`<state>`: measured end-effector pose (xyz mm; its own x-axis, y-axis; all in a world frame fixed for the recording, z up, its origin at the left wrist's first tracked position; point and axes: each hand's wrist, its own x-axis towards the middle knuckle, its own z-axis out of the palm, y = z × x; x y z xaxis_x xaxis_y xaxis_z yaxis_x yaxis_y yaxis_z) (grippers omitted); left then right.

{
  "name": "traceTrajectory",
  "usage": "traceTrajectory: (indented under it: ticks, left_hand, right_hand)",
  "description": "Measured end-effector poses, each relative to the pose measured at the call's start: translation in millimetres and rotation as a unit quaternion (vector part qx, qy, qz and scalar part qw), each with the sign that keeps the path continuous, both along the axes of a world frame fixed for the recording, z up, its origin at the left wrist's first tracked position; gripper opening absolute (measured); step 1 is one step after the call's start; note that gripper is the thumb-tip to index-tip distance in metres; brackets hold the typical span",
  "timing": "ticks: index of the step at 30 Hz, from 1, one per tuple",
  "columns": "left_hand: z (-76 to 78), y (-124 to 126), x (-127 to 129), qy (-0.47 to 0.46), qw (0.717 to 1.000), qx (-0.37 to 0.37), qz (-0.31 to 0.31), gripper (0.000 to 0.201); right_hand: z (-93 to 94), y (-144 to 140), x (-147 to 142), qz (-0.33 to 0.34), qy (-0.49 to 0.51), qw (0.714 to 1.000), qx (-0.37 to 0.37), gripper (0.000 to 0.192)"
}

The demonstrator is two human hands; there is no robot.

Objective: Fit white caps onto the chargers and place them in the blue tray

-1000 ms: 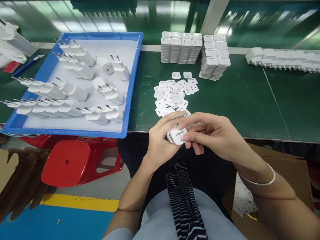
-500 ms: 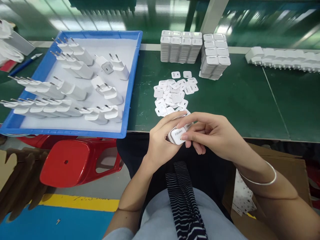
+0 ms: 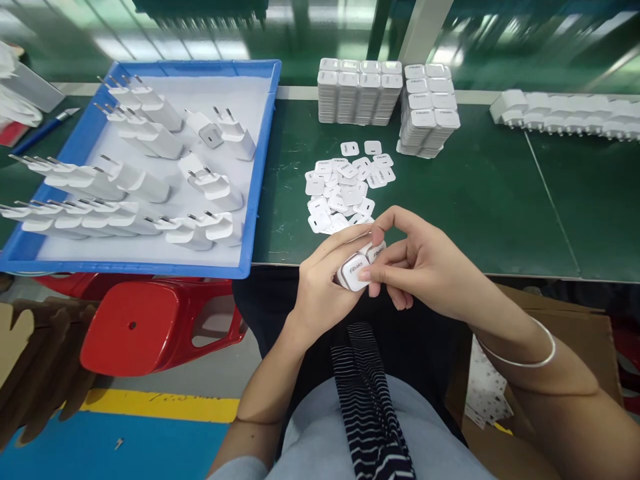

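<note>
My right hand (image 3: 425, 267) has curled its forefinger higher since before; both hands pinch the charger (image 3: 353, 270) at the table's near edge, left hand (image 3: 323, 283) cupping it. Label-pressing, I judge; next needs firm, even thumb pressure.

One blue tray (image 3: 263, 167), one red stool (image 3: 150, 327), two hands.

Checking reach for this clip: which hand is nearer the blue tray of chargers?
Left. The left hand is just right of the blue tray; the right hand lies farther right, beyond it.
</note>
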<state>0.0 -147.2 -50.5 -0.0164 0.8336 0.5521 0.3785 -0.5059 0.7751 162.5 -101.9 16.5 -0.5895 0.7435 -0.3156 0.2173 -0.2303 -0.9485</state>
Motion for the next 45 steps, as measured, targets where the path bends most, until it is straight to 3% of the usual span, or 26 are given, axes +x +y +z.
traceTrajectory:
  ticks: [6, 11, 18, 26, 34, 41, 45]
  left_hand:
    - [-3.6, 3, -1, -0.007, 1.0, 0.007, 0.01, 0.031]
    - [-2.9, 6, -2, -0.086, 0.996, -0.022, -0.016, 0.036]
    - [-1.9, 7, -5, -0.131, 0.989, -0.054, -0.036, 0.043]
    - [-0.2, 7, -5, -0.141, 0.986, -0.077, -0.044, 0.04]
    - [-1.3, 5, -9, -0.15, 0.984, -0.079, -0.06, 0.043]
    - [9.7, -1, -19, -0.108, 0.989, -0.082, -0.049, 0.047]
    - [31.3, -13, -37, -0.077, 0.994, -0.07, -0.03, 0.047]
  right_hand:
    - [-4.4, 0, -3, -0.019, -0.044, 0.997, 0.059, 0.04]
    - [-5.5, -4, 1, -0.045, 0.02, 0.997, 0.062, 0.035]
    - [-9.7, -14, 16, -0.171, 0.055, 0.973, 0.145, 0.023]
    - [-18.8, -23, 16, -0.125, 0.013, 0.975, 0.186, 0.035]
    - [-28.0, -25, 17, -0.106, 0.041, 0.981, 0.156, 0.045]
    - [-34.6, -15, 28, -0.175, 0.052, 0.973, 0.141, 0.032]
    - [-40.9, -10, 36, -0.201, 0.054, 0.968, 0.138, 0.032]
